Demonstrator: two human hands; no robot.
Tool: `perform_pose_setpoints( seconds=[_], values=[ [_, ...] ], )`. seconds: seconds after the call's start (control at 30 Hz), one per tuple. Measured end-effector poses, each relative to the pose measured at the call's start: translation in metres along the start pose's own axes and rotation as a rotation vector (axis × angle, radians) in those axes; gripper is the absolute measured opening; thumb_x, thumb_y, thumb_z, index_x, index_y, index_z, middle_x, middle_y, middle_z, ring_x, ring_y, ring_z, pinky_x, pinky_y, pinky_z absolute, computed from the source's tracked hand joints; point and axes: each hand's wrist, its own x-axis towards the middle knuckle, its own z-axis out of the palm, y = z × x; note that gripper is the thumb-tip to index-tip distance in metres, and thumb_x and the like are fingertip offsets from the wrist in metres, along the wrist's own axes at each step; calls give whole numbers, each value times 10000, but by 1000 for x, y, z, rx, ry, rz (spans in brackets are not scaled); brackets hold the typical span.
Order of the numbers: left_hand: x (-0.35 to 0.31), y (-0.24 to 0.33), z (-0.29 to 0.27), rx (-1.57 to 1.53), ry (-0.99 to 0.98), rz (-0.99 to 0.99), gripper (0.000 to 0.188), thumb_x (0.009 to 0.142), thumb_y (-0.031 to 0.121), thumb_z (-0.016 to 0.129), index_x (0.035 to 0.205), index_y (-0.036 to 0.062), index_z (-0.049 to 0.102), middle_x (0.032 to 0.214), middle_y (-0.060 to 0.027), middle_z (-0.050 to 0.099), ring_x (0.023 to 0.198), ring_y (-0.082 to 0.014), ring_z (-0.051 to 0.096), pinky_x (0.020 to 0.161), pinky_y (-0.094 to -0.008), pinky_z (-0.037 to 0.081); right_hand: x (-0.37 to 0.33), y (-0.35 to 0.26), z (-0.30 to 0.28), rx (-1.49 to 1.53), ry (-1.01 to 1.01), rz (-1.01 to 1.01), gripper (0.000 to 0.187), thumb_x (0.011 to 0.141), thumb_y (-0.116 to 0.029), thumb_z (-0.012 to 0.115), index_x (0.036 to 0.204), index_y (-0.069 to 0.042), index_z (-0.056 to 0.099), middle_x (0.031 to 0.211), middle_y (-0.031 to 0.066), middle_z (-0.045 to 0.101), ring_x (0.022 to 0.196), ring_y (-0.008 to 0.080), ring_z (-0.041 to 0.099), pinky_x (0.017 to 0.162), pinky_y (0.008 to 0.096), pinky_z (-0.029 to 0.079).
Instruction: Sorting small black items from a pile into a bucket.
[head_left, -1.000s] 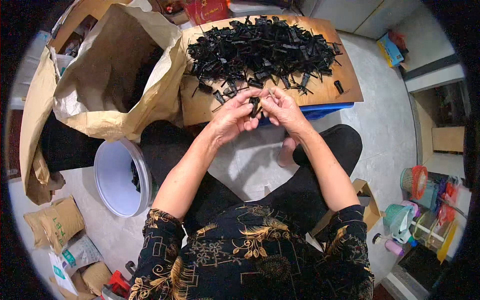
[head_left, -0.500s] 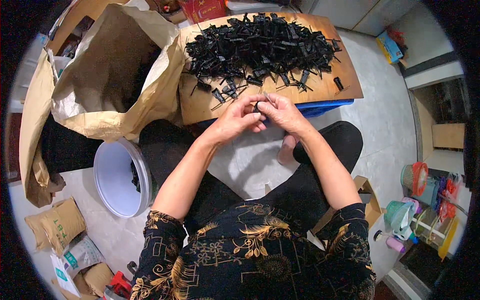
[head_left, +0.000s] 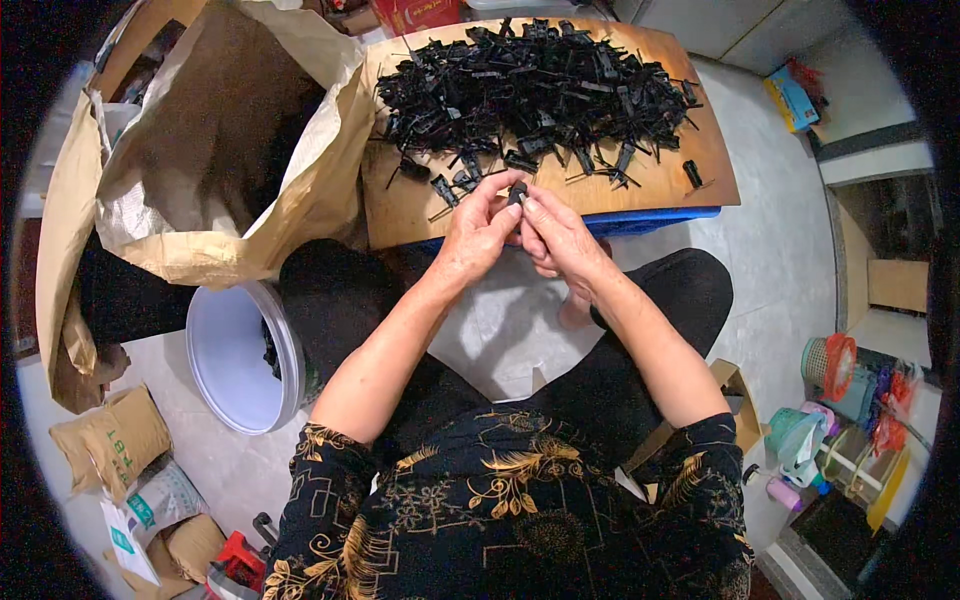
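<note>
Between my two hands, just off the near edge of the wooden board, is a small black plastic part (head_left: 517,193). My left hand (head_left: 482,228) pinches it between thumb and fingers. The fingers of my right hand (head_left: 556,232) are closed against the part's right side; whether they also hold a small tool I cannot make out. Beyond my hands a large heap of black plastic parts (head_left: 530,95) with thin stems covers much of the board (head_left: 650,185). A single black part (head_left: 693,174) lies apart at the right.
A big open paper sack (head_left: 190,245) stands left of the board. Below it is a white bucket (head_left: 240,415) with black parts inside. Packed brown bags (head_left: 120,440) lie at lower left. An open cardboard box (head_left: 738,400) and colored baskets (head_left: 838,362) are on the right.
My hands have turned so the black part shows more between the fingertips. A thin light-colored piece seen earlier at my right fingers no longer shows. The view has shifted slightly.
</note>
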Motion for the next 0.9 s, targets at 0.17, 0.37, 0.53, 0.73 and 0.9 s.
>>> perform_pose_setpoints(
  seconds=[0.17,0.37,0.53,0.73,0.9],
  values=[
    [2,0,4,54,35,44,352,880,39,460,1229,56,414,915,-35,571,778,-78,532,647,-222,470,3,-2,2,21,-13,2,319,950,-289,371,1206,-101,390,549,-56,358,382,32,258,337,190,187],
    [7,-8,2,199,75,46,352,862,14,478,1211,52,450,951,-37,574,810,-77,529,689,-220,459,9,-2,0,45,-5,2,288,950,-269,371,1195,-120,394,542,-70,325,387,27,253,340,186,187],
    [11,-13,5,397,164,240,337,861,11,493,1197,22,478,1003,-35,563,871,-95,527,769,-232,446,14,-3,-2,52,0,50,341,945,-282,401,1239,-119,346,544,-68,304,405,23,237,355,175,198],
    [12,-11,7,648,190,329,343,783,-45,509,1118,27,532,1077,-161,584,976,-266,593,785,-301,472,19,-6,-13,-81,-2,157,268,947,-283,380,1176,-149,413,555,-73,309,416,24,251,360,173,208],
    [10,-14,-1,574,125,237,332,800,-32,530,1121,56,534,1002,-93,614,872,-163,608,715,-281,481,26,10,-26,-730,84,-335,294,902,-253,444,1062,-15,505,779,134,566,756,224,546,735,338,449]
  ],
)
